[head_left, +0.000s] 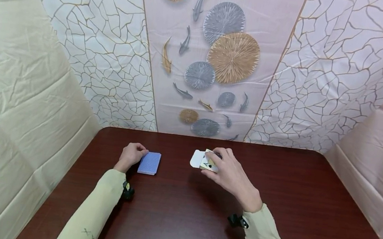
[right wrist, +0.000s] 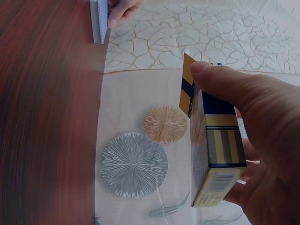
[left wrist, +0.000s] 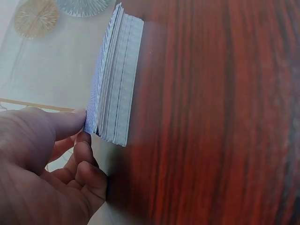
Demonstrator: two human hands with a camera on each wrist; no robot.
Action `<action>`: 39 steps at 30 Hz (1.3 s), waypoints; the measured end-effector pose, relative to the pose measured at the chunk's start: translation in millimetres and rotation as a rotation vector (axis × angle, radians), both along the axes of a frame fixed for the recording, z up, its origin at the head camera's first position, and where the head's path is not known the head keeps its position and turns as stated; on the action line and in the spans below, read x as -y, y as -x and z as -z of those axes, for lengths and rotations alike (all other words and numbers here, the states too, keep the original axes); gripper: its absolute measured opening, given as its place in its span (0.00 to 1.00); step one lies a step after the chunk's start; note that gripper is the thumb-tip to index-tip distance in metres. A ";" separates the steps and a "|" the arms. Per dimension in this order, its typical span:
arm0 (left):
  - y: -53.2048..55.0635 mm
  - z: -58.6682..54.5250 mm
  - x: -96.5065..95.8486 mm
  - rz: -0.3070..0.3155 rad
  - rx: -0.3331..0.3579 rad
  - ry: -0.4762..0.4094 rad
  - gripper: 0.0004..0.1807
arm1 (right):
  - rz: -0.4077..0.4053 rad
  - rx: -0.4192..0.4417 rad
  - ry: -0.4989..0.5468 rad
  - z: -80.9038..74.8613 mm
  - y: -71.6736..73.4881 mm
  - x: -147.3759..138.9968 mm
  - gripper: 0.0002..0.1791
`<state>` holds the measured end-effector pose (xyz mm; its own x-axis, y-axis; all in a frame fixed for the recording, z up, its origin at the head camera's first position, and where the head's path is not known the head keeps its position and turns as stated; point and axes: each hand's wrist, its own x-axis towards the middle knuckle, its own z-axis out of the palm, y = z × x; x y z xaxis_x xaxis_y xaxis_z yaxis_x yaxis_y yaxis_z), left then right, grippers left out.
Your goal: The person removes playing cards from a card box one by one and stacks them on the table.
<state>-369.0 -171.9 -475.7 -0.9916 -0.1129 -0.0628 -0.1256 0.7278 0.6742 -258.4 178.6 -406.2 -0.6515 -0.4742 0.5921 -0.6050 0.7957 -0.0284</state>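
Note:
A stack of blue-backed playing cards (head_left: 149,163) lies on the table left of centre. My left hand (head_left: 132,155) is at its far left corner, thumb on top and a fingertip just below. In the left wrist view, thumb and index finger pinch the corner of the upper playing cards (left wrist: 104,70), which fan slightly away from those beneath. Held above the table, a navy and gold card box (right wrist: 220,140) is in the grip of my right hand (head_left: 233,172). Its flap (head_left: 196,159) stands out to the left, and an ace (head_left: 206,163) shows beside the flap.
The dark red-brown wooden table (head_left: 169,216) reaches back to a patterned cloth backdrop (head_left: 114,46). Pale cloth walls (head_left: 34,116) rise at the left and right sides. A small black camera (head_left: 128,191) sits on each wrist.

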 end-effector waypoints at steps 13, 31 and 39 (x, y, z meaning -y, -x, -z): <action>-1.1 0.6 -0.6 -0.005 -0.009 0.025 0.13 | -0.004 0.005 0.003 1.2 -0.2 2.0 0.29; -5.3 -8.8 -0.2 -0.022 -0.054 -0.024 0.17 | -0.004 0.055 -0.010 0.5 -0.4 2.6 0.27; -12.6 -20.5 -11.1 -0.025 -0.070 -0.066 0.16 | -0.019 0.013 0.000 2.0 0.3 4.0 0.28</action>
<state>-356.3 -160.8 -455.2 -0.9908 -0.1353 -0.0020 -0.0942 0.6786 0.7284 -258.7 174.5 -408.2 -0.6502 -0.4868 0.5833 -0.6197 0.7840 -0.0365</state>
